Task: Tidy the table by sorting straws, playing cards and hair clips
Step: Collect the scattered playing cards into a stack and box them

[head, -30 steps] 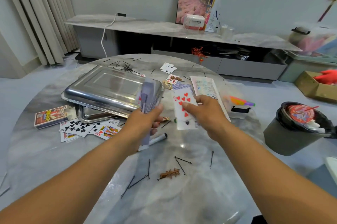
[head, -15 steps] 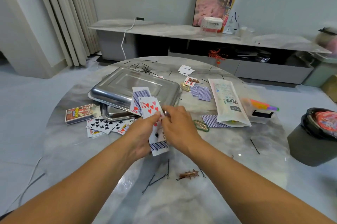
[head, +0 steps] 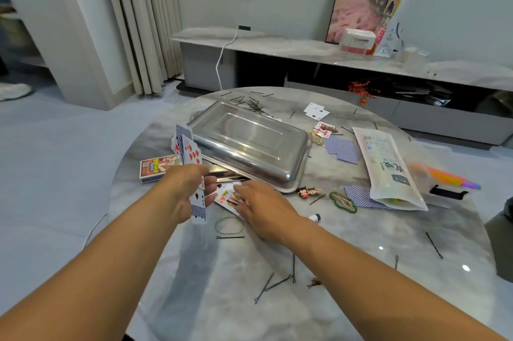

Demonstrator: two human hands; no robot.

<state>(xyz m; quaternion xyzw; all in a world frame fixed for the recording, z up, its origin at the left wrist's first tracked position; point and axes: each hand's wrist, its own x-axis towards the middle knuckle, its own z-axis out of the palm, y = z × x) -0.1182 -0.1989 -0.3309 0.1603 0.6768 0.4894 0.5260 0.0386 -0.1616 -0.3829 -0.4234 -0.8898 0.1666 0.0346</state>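
The round grey marble desk (head: 361, 243) carries everything. At its centre lies an upturned rectangular stainless-steel tray (head: 249, 143), resting on a second tray whose edge shows beneath it. At three o'clock from the tray lies a long white plastic pouch with printed lettering (head: 388, 168), covering part of a blue-backed playing card (head: 358, 196); just beyond the pouch, further toward three o'clock, sits a bundle of neon-coloured straws (head: 449, 178). At nine o'clock from the tray rests a red and yellow card box (head: 156, 168).

The left hand (head: 183, 193) grips a fan of playing cards (head: 190, 154), fingers curled round them, a red hearts card facing out on top and a spade card hanging below. The right hand (head: 263, 210) reaches toward six o'clock of the tray, its fingers spread over loose face-up cards (head: 226, 196) on the desk; whether they actually pinch a card is hard to tell.

More blue-backed cards (head: 341, 149) lie at two o'clock from the tray. A green oval hair clip (head: 342, 201) sits just beside the pouch's near end, a small cartoon-figure hair clip (head: 308, 191) at five o'clock from the tray. Thin black bobby pins (head: 274, 285) are scattered at the near side of the desk, and a heap of them (head: 254, 107) at twelve o'clock.
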